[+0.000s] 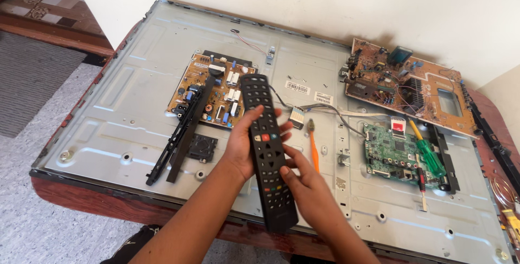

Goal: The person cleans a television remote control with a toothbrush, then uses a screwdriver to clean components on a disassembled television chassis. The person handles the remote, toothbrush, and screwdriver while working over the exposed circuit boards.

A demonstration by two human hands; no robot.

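My left hand (242,147) is wrapped around a long black remote control (267,147), the thumb hooked over its left edge and the fingers (282,130) curled up round the right edge, clamped on it about the middle where the coloured buttons sit. My right hand (303,180) comes in from the near right with fingers loosely apart, the fingertips (285,171) resting on the remote's lower button field rather than gripping it. The remote is held tilted, its far end up over the metal back panel of an opened flat television (135,96), its near end hanging past the panel's near edge. Just right of my fingers an orange-handled tool (313,147) lies on the panel, close to my right hand. Left of the remote lie two black plastic strips (179,134) and, beyond them, the brown power supply board (214,90). To the right sits a green main board (392,153) with a green-handled screwdriver (430,155) lying across it, and farther off a large brown circuit board (406,85). The panel covers nearly the whole tabletop (81,193), so open room lies mainly at the near left of the panel.
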